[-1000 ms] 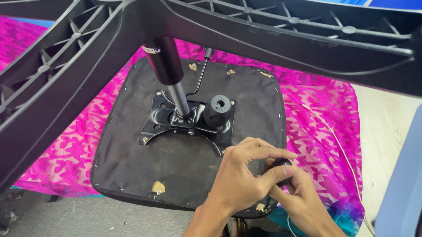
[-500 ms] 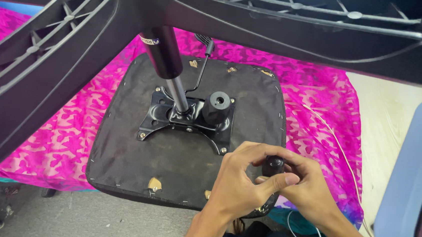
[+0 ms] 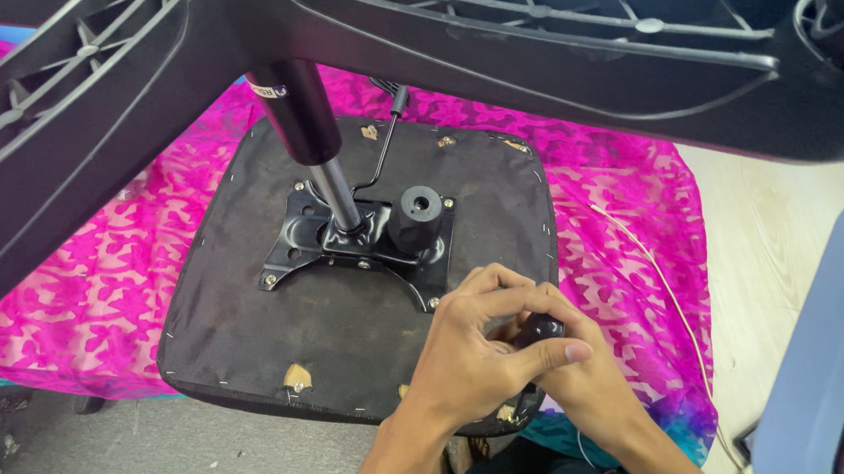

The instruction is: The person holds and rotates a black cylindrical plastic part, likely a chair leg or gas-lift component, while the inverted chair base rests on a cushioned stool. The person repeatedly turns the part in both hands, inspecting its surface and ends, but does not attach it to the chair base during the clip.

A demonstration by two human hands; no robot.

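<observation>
- Black star-shaped plastic chair base (image 3: 101,111) looms overhead on its gas cylinder (image 3: 301,122).
- Upturned black fabric seat pad (image 3: 235,323) lies on pink patterned cloth (image 3: 67,289).
- Left hand (image 3: 468,356) and right hand (image 3: 581,380) pinch a small black round knob (image 3: 541,329) at the seat's near right corner.

The one head camera is looking steeply down from just above the person's own hands, facing forward over the upturned seat underside (image 3: 357,302) on the pink cloth (image 3: 87,281). It is sitting close beneath the black chair base (image 3: 517,54), whose spokes are crowding the far, top edge and left side.
</observation>
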